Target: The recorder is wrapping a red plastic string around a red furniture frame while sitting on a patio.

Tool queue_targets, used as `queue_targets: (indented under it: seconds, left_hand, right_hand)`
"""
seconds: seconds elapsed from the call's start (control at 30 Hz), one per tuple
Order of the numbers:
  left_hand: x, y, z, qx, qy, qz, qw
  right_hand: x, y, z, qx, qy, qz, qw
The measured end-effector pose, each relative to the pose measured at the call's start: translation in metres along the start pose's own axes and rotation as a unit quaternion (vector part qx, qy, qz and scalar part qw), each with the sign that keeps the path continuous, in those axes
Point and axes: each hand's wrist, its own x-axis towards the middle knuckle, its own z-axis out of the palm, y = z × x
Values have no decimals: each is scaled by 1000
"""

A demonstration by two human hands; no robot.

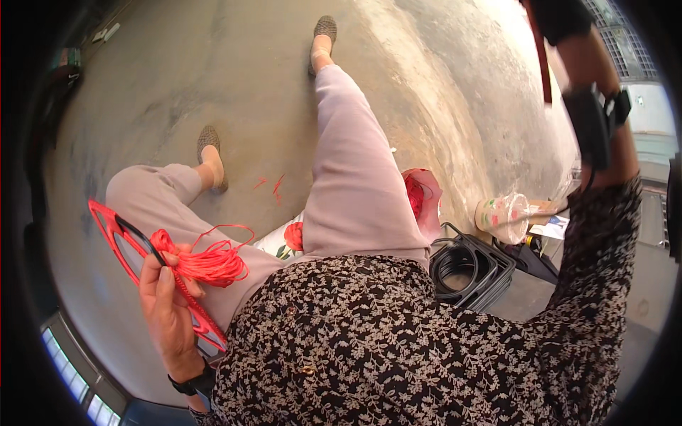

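My left hand (pixel 162 290) is closed round the near side of a long curved frame (pixel 210 325), mostly covered in red cord, with a smooth black stretch showing near my fingers. A loose bundle of red cord (pixel 217 264) lies against the same fingers, over my left thigh, and one strand loops out to its right. My right arm is raised far up to the right. At the picture's edge, my right hand (pixel 561 20) is dark and partly cut off, so its fingers cannot be made out. A reddish strip (pixel 543 67) hangs beside it.
Black frames (pixel 490 273) are stacked on the right beside my hip. A clear plastic cup (pixel 501 216) stands beyond them. Between these and my right leg is a pink bag (pixel 424 202) with red material inside. Red scraps (pixel 277 186) lie on the floor between my feet.
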Motion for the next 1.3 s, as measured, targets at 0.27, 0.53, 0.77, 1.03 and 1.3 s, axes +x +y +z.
queue_targets:
  seconds: [0.27,0.53,0.77,1.03,1.3]
  left_hand:
    - [9,2,-1,28,-12,-8,1000]
    - [5,16,9,7,12,-19,1000]
    - [3,29,15,-46,-18,-15,999]
    - [-2,26,9,-30,42,-10,999]
    - [4,34,16,-44,-5,-35,998]
  right_hand:
    - [-34,17,4,18,111,4,994]
    - [-122,106,71,101,113,236,960]
    - [-180,201,120,84,157,372,911]
    - [-207,266,177,3,182,383,906]
    - [-288,365,149,-225,80,332,913]
